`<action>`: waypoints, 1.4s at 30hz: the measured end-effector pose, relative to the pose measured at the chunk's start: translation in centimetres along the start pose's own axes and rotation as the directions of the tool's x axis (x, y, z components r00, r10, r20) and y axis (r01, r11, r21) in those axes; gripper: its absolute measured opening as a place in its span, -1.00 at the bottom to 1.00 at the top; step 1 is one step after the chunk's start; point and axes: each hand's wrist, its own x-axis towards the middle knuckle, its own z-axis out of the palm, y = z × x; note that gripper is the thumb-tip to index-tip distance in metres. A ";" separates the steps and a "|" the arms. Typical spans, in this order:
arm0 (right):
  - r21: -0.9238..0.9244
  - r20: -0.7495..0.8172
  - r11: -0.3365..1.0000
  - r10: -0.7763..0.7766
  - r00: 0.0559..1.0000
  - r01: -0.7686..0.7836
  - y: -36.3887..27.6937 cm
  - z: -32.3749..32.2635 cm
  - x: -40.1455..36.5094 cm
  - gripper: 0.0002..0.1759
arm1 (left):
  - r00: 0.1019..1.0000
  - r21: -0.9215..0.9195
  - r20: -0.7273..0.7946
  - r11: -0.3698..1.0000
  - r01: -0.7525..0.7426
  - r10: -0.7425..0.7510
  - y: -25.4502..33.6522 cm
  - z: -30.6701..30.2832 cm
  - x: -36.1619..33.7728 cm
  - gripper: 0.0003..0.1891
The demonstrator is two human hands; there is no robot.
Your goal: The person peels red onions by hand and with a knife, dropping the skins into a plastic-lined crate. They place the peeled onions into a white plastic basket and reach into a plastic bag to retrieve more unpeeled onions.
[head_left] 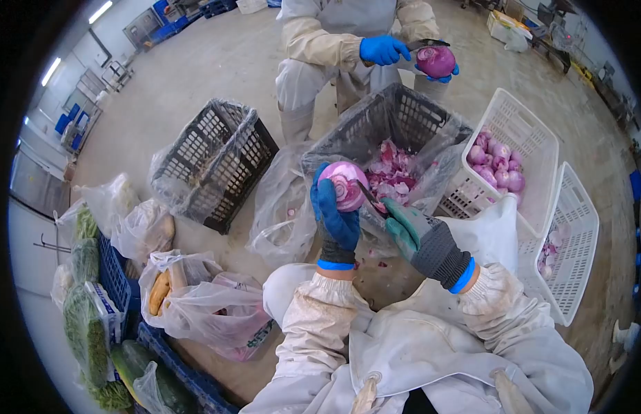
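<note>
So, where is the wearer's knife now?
Head view, centre: the knife is in the right hand, blade at the onion in the left hand, before the grey crate.

Bright, even indoor light comes from ceiling strip lamps (99, 12) at the upper left, washing the pale floor (217, 76) and leaving only soft, faint shadows beside the black crate (213, 162). The clear plastic bags (196, 303) carry small white glints. The fisheye lens bends the edges hard and rings the view with black corners; the onion (346, 185) and knife (372, 200) at centre are sharp, the far edges smeared.
</note>
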 end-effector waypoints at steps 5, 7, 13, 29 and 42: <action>-0.030 0.052 0.998 0.054 0.997 -0.052 0.3 0.2 0.2 -0.59 | 0.997 0.032 0.032 0.997 -0.068 0.067 0.4 0.6 -0.2 -0.50; -0.089 -0.022 0.996 -0.026 0.999 0.024 0.7 0.6 0.3 -0.61 | 0.995 0.125 0.011 0.987 -0.105 0.104 0.6 1.3 -0.5 -0.48; -0.051 -0.054 0.994 0.095 0.994 -0.098 0.3 0.8 0.4 -0.61 | 0.923 0.580 0.100 0.733 -0.357 0.371 0.6 2.1 -1.1 -0.47; 0.130 0.041 0.985 0.112 0.993 -0.117 4.6 0.3 2.5 -0.70 | 0.990 0.377 0.127 0.920 -0.110 0.066 -0.5 -0.6 -0.2 -0.46; 0.199 0.023 0.980 -0.016 1.000 0.011 2.8 -2.2 5.1 -0.34 | 0.888 0.111 0.182 0.906 0.408 -0.422 -0.4 -0.1 -0.7 -0.45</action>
